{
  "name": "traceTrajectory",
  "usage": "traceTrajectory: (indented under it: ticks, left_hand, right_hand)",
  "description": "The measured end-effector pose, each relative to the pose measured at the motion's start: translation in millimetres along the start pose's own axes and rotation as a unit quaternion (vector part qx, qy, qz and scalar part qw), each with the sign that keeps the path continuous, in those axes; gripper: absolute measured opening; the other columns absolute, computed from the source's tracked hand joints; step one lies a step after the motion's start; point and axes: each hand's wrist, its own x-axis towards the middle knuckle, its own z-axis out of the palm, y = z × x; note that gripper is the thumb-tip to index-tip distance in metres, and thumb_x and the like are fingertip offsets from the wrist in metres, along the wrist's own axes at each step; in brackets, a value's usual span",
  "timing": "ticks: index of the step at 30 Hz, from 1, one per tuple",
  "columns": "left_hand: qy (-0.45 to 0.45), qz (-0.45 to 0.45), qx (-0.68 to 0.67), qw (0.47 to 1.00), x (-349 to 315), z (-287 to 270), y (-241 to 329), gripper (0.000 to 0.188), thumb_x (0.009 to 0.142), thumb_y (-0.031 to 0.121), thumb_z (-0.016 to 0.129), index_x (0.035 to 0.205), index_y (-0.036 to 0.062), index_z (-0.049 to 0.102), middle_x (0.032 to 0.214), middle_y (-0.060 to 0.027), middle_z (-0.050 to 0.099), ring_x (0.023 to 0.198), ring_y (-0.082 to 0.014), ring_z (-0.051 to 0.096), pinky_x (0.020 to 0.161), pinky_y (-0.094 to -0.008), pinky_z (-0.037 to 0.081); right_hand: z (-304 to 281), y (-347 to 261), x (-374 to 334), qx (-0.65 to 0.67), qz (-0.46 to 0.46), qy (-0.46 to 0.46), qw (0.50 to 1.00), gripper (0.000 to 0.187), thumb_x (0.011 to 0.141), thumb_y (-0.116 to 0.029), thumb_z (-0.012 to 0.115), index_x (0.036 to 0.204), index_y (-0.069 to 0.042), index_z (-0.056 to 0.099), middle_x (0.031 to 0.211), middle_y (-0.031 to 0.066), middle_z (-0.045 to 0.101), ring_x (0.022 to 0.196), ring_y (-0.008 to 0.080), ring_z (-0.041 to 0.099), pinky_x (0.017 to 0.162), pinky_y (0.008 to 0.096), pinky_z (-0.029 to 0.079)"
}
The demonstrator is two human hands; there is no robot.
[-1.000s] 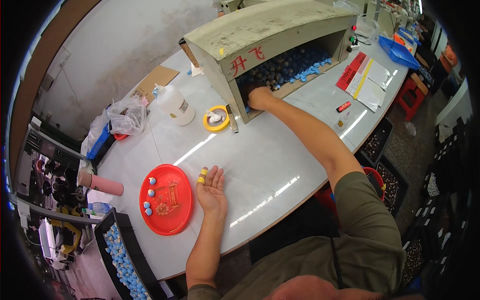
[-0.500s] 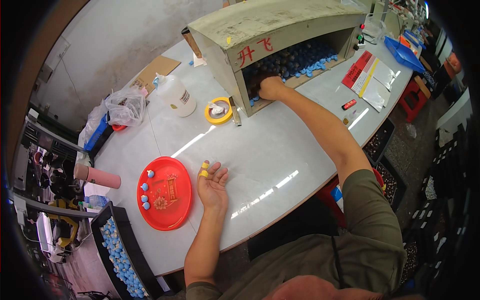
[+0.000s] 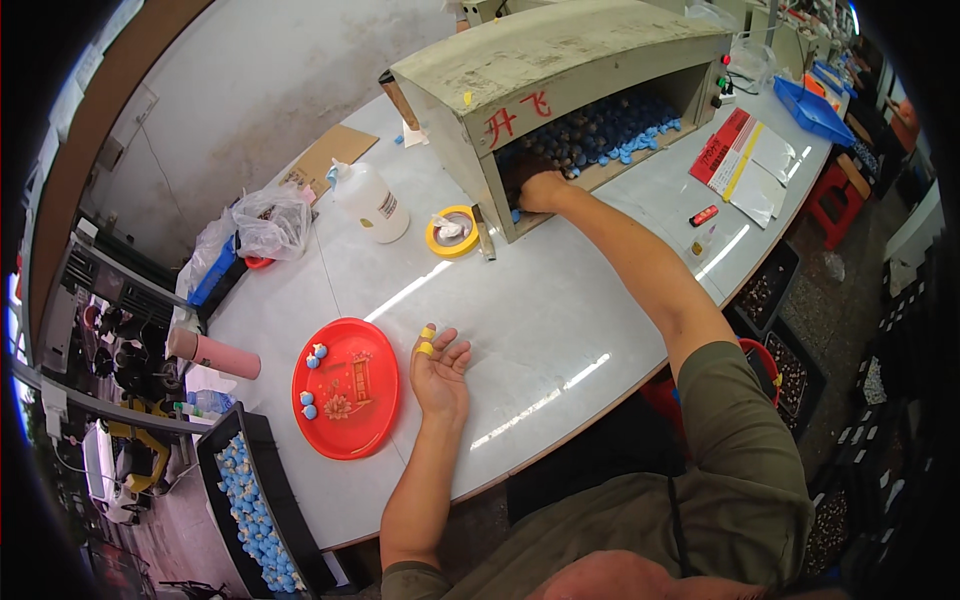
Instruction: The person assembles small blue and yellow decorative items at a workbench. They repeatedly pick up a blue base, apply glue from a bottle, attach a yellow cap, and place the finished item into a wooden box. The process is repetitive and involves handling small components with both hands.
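Observation:
My left hand [image 3: 440, 378] rests palm up on the table, its fingers loosely apart and nothing in it. Yellow bands wrap two of its digits. Just left of it lies a round red tray [image 3: 372, 425] with several small blue balls [image 3: 308, 398] with pale tips near its left side. My right hand [image 3: 543, 192] reaches into the front opening of a beige metal box [image 3: 560, 75]. Its fingers are hidden in the shadow there. Inside that box is a heap of blue balls [image 3: 640, 140], darker toward the back.
A black crate [image 3: 213, 452] of blue balls stands at the left edge. A white bottle [image 3: 380, 210], yellow tape roll [image 3: 437, 240], pink flask [image 3: 225, 356] and plastic bags [image 3: 280, 225] surround the tray's far side. A red-and-silver packet [image 3: 735, 150] lies right of the box.
On the tray, one blue ball has moved away from the near pair and now sits by the far one. My right hand stays in the box opening. The whole view has shifted slightly.

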Motion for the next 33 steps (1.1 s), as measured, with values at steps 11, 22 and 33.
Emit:
traceTrajectory:
  ticks: [11,22,33]
  left_hand:
    - [-0.001,-0.004,0.026,1.0,0,2,1,0.039,0.104,0.028,0.043,0.134,0.0034,0.047,0.112,-0.0139,0.064,0.088,-0.0217,0.066,0.076,-0.0303,0.056]
    - [-0.097,-0.088,0.124,0.984,-19,17,2,0.038,0.104,0.025,0.05,0.133,0.0012,0.049,0.117,-0.0156,0.064,0.1,-0.0225,0.066,0.086,-0.0326,0.056]
    - [-0.213,-0.17,0.008,0.962,-21,17,-5,0.041,0.1,0.022,0.06,0.134,0.0017,0.049,0.124,-0.0132,0.063,0.118,-0.0246,0.061,0.101,-0.0407,0.052]
  right_hand:
    - [13,18,19,-0.032,-0.015,-0.027,0.999,0.035,0.074,-0.017,0.07,0.108,-0.008,0.071,0.12,0.0206,0.064,0.105,0.0374,0.064,0.089,0.0442,0.053]
    - [-16,-56,-131,0.458,0.009,0.11,0.882,0.032,0.072,-0.013,0.08,0.098,-0.006,0.062,0.095,0.0028,0.052,0.087,0.0147,0.046,0.078,0.0282,0.04]
    - [0,-135,-189,0.363,-0.179,0.123,0.906,0.039,0.072,-0.006,0.072,0.11,-0.005,0.061,0.105,0.0134,0.054,0.094,0.0289,0.056,0.08,0.0368,0.049]
